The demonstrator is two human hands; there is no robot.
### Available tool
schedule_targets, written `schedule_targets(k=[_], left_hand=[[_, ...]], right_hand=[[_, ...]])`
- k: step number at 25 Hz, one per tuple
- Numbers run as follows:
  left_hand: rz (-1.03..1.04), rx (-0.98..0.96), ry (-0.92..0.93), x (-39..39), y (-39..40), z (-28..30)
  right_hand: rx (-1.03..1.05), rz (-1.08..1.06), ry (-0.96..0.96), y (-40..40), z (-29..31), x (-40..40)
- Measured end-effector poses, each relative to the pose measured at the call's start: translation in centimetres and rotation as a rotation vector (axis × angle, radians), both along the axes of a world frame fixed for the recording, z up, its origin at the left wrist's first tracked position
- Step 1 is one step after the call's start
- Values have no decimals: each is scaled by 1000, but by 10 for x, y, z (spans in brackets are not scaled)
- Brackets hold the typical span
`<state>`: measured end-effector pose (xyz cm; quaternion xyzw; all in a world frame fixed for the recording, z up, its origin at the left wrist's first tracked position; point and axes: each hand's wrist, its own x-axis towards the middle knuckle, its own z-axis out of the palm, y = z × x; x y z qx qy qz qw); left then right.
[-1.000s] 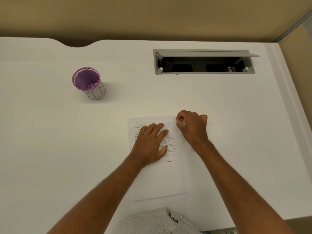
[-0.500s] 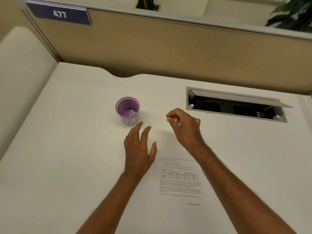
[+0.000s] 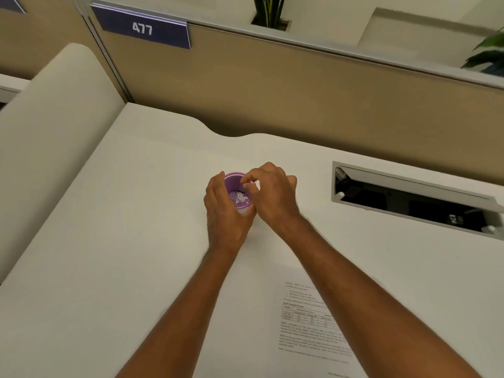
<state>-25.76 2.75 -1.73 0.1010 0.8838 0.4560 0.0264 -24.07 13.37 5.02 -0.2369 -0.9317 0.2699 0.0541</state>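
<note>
A small purple mesh cup (image 3: pixel 240 198) with little silvery bits at its bottom stands on the white desk (image 3: pixel 141 241). My left hand (image 3: pixel 222 214) grips it from the left, fingers and thumb curled round its wall. Over the cup's right rim hovers my right hand (image 3: pixel 275 196), thumb and forefinger pinched together just above the opening; anything between them is too small to see. A printed sheet of paper (image 3: pixel 313 320) lies flat near the desk's front, to the right of my forearms.
An open grey cable hatch (image 3: pixel 409 197) is sunk into the desk at the right. A tan partition (image 3: pixel 300 99) with a blue "477" sign (image 3: pixel 141 28) runs along the back. A cream curved panel (image 3: pixel 49 137) borders the left.
Both hands left the paper and travelled forward to the cup. My left hand, flat on the sheet before, now grips the cup. My right hand kept its pinch and came over the rim.
</note>
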Motion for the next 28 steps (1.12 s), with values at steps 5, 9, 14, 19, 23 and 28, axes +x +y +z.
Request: schedule_targets(k=[5, 9, 14, 19, 23, 28], left_hand=[[-19, 32, -9, -6, 0, -4], [-12, -74, 49, -3, -1, -1], [-52, -167, 194, 83, -9, -8], [-549, -387, 203, 236, -25, -39], [-672, -590, 185, 274, -37, -55], [-680, -681, 239, 279, -38, -66]], right_hand=[[-61, -28, -36, 0, -7, -2], [-208, -123, 141, 0, -2, 29], [-327, -359, 267, -9, -29, 166], [-299, -523, 78, -31, -60, 324], [-272, -613, -119, -45, -63, 374], [-294, -692, -232, -44, -66, 382]])
